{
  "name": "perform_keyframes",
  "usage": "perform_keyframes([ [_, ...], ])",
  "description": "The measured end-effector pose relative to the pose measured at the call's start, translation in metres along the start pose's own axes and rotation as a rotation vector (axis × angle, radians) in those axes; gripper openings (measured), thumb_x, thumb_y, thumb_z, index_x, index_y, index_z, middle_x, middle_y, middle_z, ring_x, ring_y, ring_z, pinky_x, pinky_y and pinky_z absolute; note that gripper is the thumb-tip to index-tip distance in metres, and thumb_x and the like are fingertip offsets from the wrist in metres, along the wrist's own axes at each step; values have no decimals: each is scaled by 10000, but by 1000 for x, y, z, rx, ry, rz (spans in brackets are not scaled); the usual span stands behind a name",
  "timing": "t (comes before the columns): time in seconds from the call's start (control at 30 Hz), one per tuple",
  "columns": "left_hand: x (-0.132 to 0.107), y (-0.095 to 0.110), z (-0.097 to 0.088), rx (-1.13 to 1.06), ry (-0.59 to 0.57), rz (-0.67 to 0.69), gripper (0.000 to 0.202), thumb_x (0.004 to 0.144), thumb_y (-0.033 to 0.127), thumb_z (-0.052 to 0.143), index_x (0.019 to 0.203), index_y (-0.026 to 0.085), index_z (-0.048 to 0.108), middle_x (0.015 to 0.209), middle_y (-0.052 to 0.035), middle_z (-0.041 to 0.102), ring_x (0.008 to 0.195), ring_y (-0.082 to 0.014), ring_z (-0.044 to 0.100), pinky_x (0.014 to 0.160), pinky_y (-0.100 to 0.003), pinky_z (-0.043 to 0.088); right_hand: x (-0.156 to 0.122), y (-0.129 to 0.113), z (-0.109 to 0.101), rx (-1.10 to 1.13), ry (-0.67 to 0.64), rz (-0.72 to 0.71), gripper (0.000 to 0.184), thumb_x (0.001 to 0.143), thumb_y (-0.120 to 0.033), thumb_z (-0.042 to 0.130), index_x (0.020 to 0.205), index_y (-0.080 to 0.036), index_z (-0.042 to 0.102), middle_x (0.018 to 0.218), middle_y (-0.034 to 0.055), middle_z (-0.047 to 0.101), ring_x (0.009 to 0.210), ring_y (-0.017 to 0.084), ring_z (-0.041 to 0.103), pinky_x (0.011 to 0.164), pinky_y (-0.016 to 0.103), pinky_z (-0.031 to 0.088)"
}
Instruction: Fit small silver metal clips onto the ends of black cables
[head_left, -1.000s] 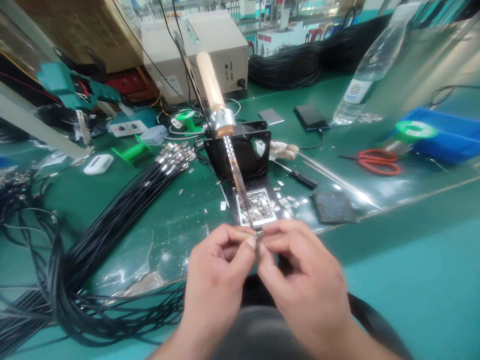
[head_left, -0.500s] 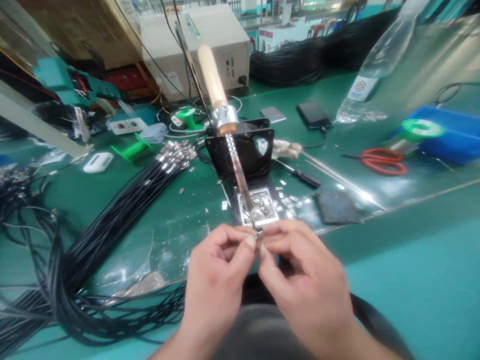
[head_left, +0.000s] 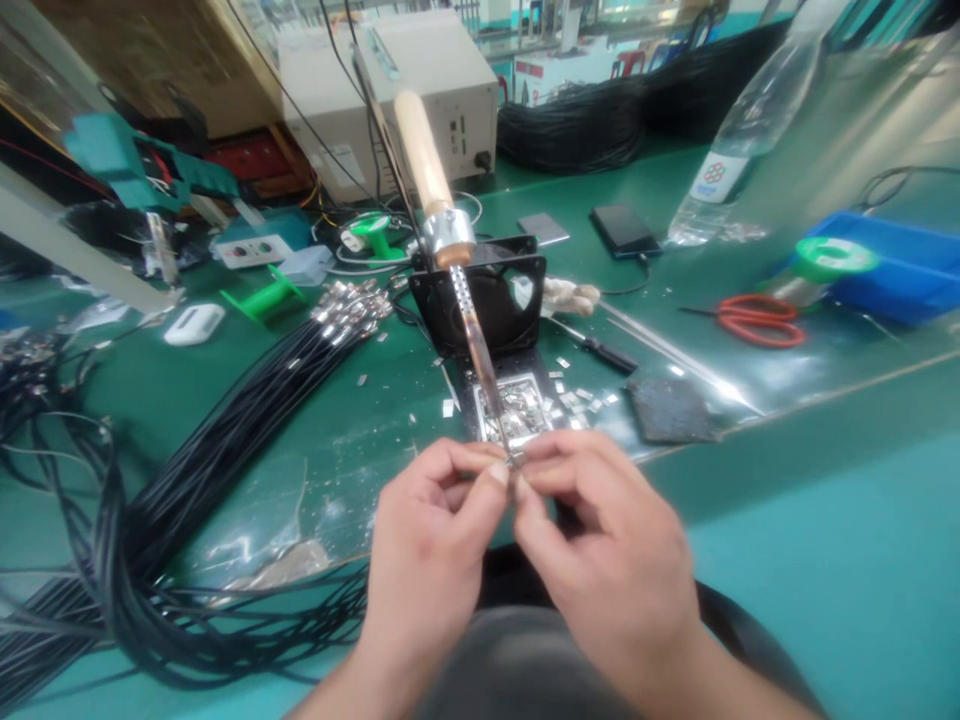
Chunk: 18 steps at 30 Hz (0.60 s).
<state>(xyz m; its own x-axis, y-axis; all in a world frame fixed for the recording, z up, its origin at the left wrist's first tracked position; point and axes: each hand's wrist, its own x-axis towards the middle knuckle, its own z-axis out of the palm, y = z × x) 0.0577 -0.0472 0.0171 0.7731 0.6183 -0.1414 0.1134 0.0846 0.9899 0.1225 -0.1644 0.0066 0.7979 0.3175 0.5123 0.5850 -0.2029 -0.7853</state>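
Note:
A wooden-handled soldering iron [head_left: 480, 350] slants down toward me, its tip ending right at my fingertips. My left hand [head_left: 431, 540] is closed in a pinch, thumb against forefinger, at that tip. Opposite it, my right hand [head_left: 611, 540] pinches too, its fingertips almost meeting the left ones. A tiny metallic bit shows between them, but its kind is too small and blurred to make out. Just beyond the fingers lies a shallow light-rimmed tray [head_left: 512, 381] filled with small shiny metal pieces. A black fan frame [head_left: 525, 310] stands behind the tray, under the iron.
Bundled black cables [head_left: 217, 450] with metal connector ends lie to the left. Loose metal pieces [head_left: 577, 398], a dark square pad [head_left: 670, 408], a screwdriver [head_left: 611, 357], orange-handled scissors [head_left: 761, 322], a blue bin [head_left: 900, 270] and a plastic bottle [head_left: 731, 160] are on the right.
The view has shifted very slightly. Both hands stay pinched at the soldering iron's tip, with barely any movement.

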Motion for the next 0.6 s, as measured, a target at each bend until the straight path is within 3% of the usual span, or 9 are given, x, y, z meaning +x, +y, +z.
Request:
perform_keyframes([
  [0.6, 1, 5, 1, -1, 8, 27, 122, 908, 200, 783, 789, 205, 759, 910, 13, 812, 782, -115, 741, 734, -171, 582, 4, -2, -1, 3, -3, -9, 135, 854, -71, 688, 769, -152, 755, 951, 79, 766, 885, 121, 765, 844, 162, 617],
])
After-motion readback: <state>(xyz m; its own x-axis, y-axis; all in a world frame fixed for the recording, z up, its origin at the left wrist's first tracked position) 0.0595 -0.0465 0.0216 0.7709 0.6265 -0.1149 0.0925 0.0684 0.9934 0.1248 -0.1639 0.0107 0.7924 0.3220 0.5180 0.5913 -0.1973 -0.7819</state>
